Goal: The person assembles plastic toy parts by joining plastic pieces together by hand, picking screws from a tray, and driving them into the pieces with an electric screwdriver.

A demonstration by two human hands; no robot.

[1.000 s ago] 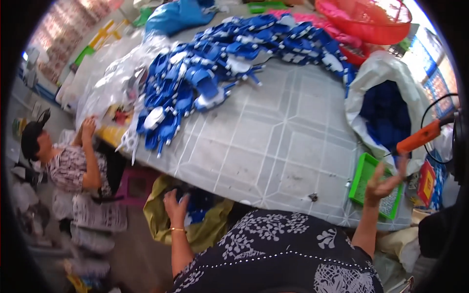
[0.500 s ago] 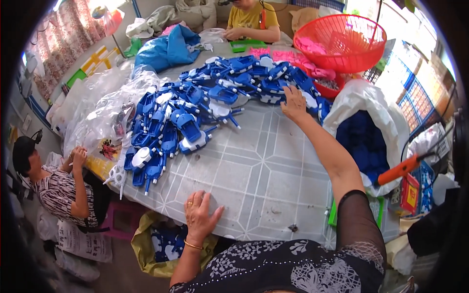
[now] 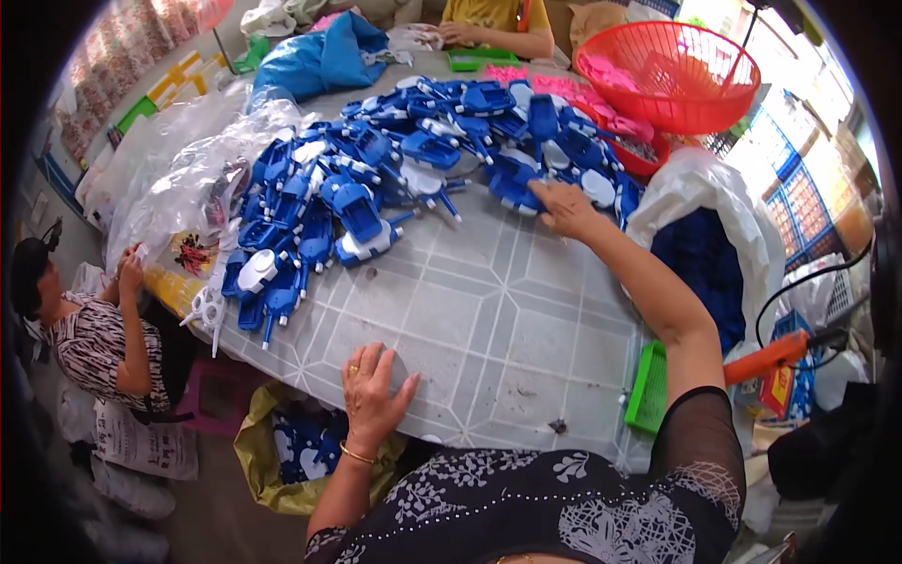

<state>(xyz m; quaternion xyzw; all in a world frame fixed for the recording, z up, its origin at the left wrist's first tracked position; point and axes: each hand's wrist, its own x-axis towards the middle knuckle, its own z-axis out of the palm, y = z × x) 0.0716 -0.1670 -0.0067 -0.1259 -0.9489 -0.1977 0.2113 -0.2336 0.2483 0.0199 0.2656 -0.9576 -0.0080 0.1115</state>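
While flat and spread on the table [image 3: 489, 320], left hand [image 3: 374, 393]; right hand [image 3: 564, 209] seemingly gripping one of countless blue toys [image 3: 357, 188].

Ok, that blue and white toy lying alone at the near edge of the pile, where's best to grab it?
Grip the blue and white toy across its wide body, coming from above on the near side. It lies flat on the table, its near side faces bare table, and other pieces crowd behind it. Its thin stem looks a poorer hold.

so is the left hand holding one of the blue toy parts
No, the left hand lies flat and empty on the bare table, apart from the blue toy parts.
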